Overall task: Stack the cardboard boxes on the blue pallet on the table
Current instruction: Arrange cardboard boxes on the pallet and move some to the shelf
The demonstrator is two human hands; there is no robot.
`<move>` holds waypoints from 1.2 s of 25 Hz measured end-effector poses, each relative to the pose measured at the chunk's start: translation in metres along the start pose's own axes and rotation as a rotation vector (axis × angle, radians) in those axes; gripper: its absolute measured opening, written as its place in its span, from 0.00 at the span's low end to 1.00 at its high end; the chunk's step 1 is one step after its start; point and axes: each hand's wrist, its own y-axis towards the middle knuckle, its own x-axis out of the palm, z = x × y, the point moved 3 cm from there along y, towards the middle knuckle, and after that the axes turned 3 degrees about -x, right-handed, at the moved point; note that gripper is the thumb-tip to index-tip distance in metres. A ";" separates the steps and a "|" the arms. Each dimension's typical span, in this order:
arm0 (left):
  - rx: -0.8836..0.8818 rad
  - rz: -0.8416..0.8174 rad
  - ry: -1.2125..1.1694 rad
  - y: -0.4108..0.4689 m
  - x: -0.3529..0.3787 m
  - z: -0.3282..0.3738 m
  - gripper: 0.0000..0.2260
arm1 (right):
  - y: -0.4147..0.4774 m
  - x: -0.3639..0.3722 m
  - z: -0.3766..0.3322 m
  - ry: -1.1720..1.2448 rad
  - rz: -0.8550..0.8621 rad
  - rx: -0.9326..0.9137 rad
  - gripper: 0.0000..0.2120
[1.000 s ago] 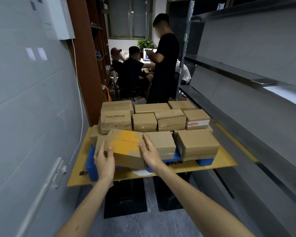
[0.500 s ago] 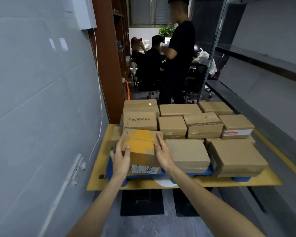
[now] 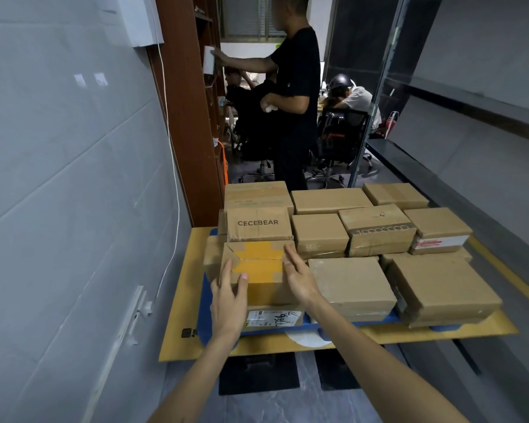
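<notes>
A cardboard box with yellow tape sits at the near left of the stack, on top of a box with a white label. My left hand presses its near left corner and my right hand lies flat against its right side. Several other cardboard boxes cover the blue pallet, among them one marked CECEBEAR just behind. The pallet rests on a yellow board on the table.
A grey wall runs close on the left. Grey metal shelving lines the right. A person in black stands right behind the stack, reaching to a brown shelf. Others sit further back.
The box with yellow tape has turned from skewed to square with the stack and sits lower on it. Both hands stayed on it. The view moved closer; the standing person reached left.
</notes>
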 end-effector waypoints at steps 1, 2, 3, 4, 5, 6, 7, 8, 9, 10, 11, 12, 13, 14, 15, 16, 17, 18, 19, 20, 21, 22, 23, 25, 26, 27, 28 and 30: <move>-0.003 0.002 0.011 0.000 0.000 0.000 0.23 | 0.001 0.000 0.000 -0.006 0.004 0.003 0.22; -0.004 -0.001 0.020 0.001 0.000 -0.001 0.24 | 0.002 0.000 -0.001 -0.013 0.006 0.004 0.22; -0.001 -0.006 0.027 0.001 0.000 -0.001 0.24 | 0.002 -0.001 -0.001 -0.020 0.005 0.004 0.22; 0.001 -0.013 0.032 0.002 0.000 -0.002 0.24 | 0.001 -0.001 -0.002 -0.023 0.003 0.005 0.22; 0.008 -0.018 0.044 0.002 -0.001 0.000 0.24 | 0.000 -0.002 -0.003 -0.023 0.004 0.003 0.22; 0.023 -0.017 0.074 0.003 -0.002 0.002 0.24 | -0.002 -0.002 -0.005 -0.019 0.006 -0.002 0.23; 0.053 -0.008 0.128 0.004 -0.005 0.004 0.24 | -0.005 -0.004 -0.008 -0.008 0.011 -0.007 0.23; 0.093 0.006 0.208 0.006 -0.007 0.008 0.23 | -0.007 -0.006 -0.012 0.007 0.019 -0.012 0.23; 0.139 0.023 0.307 0.008 -0.010 0.012 0.23 | -0.010 -0.009 -0.016 0.017 0.027 -0.019 0.24; 0.186 0.040 0.403 0.010 -0.012 0.017 0.23 | -0.014 -0.014 -0.021 0.015 0.039 -0.028 0.24; 0.228 0.049 0.478 0.012 -0.013 0.023 0.24 | -0.016 -0.018 -0.025 0.003 0.053 -0.035 0.24; 0.261 0.046 0.526 0.015 -0.013 0.029 0.25 | -0.019 -0.022 -0.030 -0.014 0.068 -0.036 0.24; 0.294 0.031 0.556 0.016 -0.012 0.037 0.26 | -0.023 -0.028 -0.033 -0.031 0.088 -0.036 0.24; 0.328 0.014 0.577 0.017 -0.009 0.045 0.27 | -0.027 -0.033 -0.036 -0.046 0.106 -0.035 0.24; 0.359 -0.004 0.594 0.016 -0.005 0.053 0.27 | -0.032 -0.039 -0.037 -0.069 0.121 -0.034 0.25; 0.387 -0.024 0.609 0.014 0.000 0.060 0.28 | -0.038 -0.046 -0.037 -0.108 0.136 -0.033 0.26; 0.410 -0.049 0.623 0.012 0.006 0.068 0.29 | -0.045 -0.054 -0.036 -0.168 0.151 -0.034 0.27; 0.427 -0.077 0.637 0.009 0.013 0.074 0.29 | -0.053 -0.063 -0.034 -0.247 0.164 -0.032 0.27; 0.439 -0.108 0.649 0.004 0.022 0.080 0.30 | -0.063 -0.075 -0.031 -0.339 0.175 -0.026 0.28; 0.447 -0.136 0.655 -0.002 0.031 0.085 0.30 | -0.072 -0.086 -0.027 -0.435 0.180 -0.019 0.28; 0.458 -0.164 0.660 -0.009 0.041 0.090 0.30 | -0.082 -0.099 -0.024 -0.523 0.189 -0.007 0.29; 0.477 -0.197 0.669 -0.019 0.055 0.096 0.31 | -0.095 -0.115 -0.021 -0.597 0.213 0.011 0.29; 0.500 -0.230 0.681 -0.032 0.071 0.103 0.31 | -0.109 -0.133 -0.017 -0.651 0.245 0.034 0.30; 0.559 -0.303 0.706 -0.068 0.107 0.116 0.31 | -0.145 -0.172 -0.007 -0.706 0.313 0.089 0.30; 0.592 -0.343 0.706 -0.091 0.126 0.123 0.31 | -0.166 -0.193 0.000 -0.719 0.353 0.116 0.31; 0.624 -0.388 0.690 -0.117 0.145 0.129 0.31 | -0.191 -0.215 0.008 -0.724 0.393 0.143 0.31; 0.652 -0.432 0.667 -0.141 0.161 0.134 0.31 | -0.215 -0.234 0.014 -0.728 0.424 0.170 0.31; 0.724 -0.518 0.652 -0.195 0.193 0.145 0.31 | -0.273 -0.274 0.028 -0.737 0.497 0.223 0.32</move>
